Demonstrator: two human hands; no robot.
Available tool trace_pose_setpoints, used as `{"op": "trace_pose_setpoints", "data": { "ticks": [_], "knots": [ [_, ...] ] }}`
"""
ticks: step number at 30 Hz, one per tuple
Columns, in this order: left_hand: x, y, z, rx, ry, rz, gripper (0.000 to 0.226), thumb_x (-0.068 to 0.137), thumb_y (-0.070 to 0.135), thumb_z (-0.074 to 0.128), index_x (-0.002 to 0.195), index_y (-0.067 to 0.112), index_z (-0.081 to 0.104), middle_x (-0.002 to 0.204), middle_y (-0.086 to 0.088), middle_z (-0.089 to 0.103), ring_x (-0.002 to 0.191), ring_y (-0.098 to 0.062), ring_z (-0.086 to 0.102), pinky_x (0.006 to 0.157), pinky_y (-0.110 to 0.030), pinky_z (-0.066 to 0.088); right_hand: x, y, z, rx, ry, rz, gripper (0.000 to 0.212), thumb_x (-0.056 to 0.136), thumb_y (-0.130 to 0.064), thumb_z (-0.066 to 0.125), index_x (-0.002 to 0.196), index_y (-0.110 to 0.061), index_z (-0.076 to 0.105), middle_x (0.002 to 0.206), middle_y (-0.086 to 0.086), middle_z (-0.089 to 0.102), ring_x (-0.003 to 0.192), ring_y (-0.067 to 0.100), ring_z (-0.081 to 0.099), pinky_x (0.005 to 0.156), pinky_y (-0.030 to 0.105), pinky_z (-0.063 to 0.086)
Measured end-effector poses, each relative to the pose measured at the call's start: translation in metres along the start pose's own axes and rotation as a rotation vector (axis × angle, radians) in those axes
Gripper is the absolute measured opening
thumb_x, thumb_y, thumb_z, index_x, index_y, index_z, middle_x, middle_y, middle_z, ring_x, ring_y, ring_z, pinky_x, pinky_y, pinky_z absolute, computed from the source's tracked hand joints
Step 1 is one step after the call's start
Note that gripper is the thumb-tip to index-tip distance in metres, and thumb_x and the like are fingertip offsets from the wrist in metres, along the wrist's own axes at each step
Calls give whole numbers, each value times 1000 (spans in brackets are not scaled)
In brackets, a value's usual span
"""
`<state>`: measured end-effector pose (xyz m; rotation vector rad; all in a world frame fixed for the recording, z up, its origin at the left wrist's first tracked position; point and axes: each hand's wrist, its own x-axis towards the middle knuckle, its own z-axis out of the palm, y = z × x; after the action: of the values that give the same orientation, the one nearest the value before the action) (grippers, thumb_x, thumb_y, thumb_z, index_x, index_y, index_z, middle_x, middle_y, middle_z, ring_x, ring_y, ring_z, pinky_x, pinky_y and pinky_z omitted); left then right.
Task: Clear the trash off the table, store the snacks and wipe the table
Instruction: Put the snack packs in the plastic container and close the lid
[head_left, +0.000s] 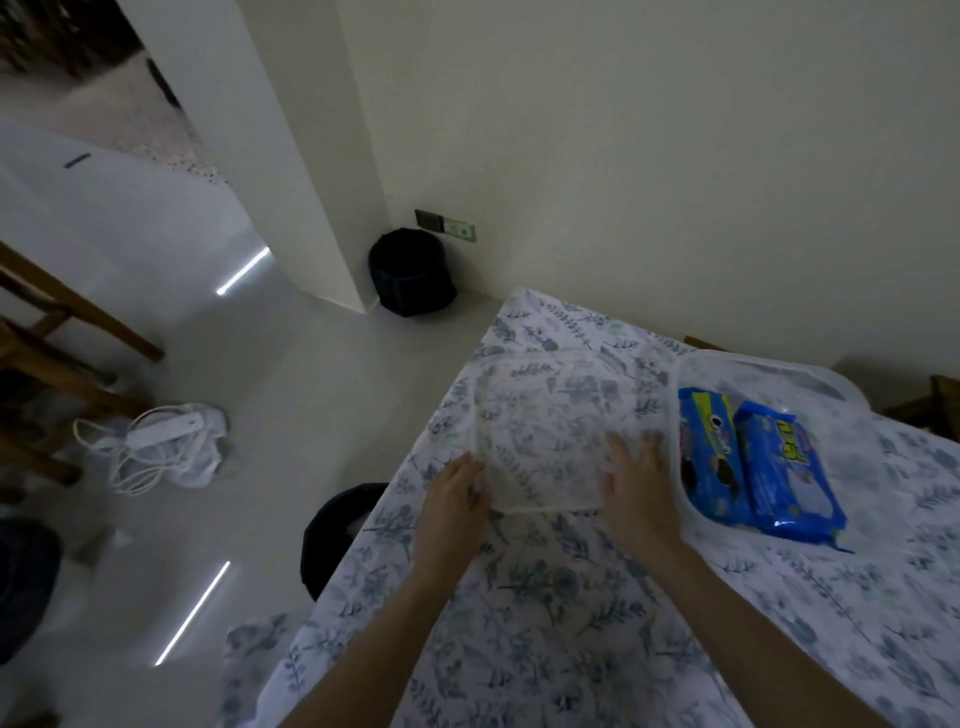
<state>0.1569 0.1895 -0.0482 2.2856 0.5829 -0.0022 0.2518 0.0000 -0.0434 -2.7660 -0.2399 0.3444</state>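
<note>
A clear plastic lid (545, 431) lies flat on the table with the leaf-print cloth (545, 623). My left hand (452, 499) grips the lid's near left corner. My right hand (636, 483) rests on its near right part with the fingers fairly straight. To the right stands a clear plastic container (779, 374) holding two blue snack packs (709, 457) (784, 473) side by side.
A black bin (413, 273) stands on the floor by the wall corner. Another black bin (337, 525) sits beside the table's left edge. A white power strip with its cord (161, 431) lies on the floor. Wooden chair legs (62, 353) are at the far left.
</note>
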Motion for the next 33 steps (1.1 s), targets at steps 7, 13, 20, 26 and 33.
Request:
{"op": "trace_pose_setpoints", "data": {
  "ticks": [7,13,20,26,33],
  "knots": [
    [0,-1,-29,-347,149,-228,48,91,-3,51,135,14,49,110,-5,60,92,-20,60,83,-35,55,5,-2,-8,31,-95,84,57,94,-14,45,144,0,19,139,23,41,121,38,46,94,43,45],
    [4,26,-58,-275,298,-192,31,89,-1,56,119,3,63,104,-4,55,92,-15,53,83,-24,40,-3,-6,-39,278,-55,81,12,87,-4,46,95,-13,48,94,7,46,83,21,49,68,28,39],
    [3,115,-50,-481,434,-77,23,95,15,53,112,9,66,108,-7,60,92,-19,59,87,-33,50,-31,26,-107,825,309,42,36,92,-5,52,125,-18,52,110,0,61,97,16,59,86,34,52],
    [5,205,-15,-686,211,11,34,96,45,42,70,27,52,82,-4,55,75,-19,53,68,-32,43,-34,75,-179,946,634,-3,30,94,-10,53,120,-26,52,114,3,62,103,17,61,90,36,52],
    [4,265,17,-735,129,-142,61,95,59,33,75,11,64,83,-9,68,80,-25,64,87,-45,54,-38,136,-209,702,829,71,43,91,4,50,128,-18,53,105,9,50,93,14,50,88,37,49]
  ]
}}
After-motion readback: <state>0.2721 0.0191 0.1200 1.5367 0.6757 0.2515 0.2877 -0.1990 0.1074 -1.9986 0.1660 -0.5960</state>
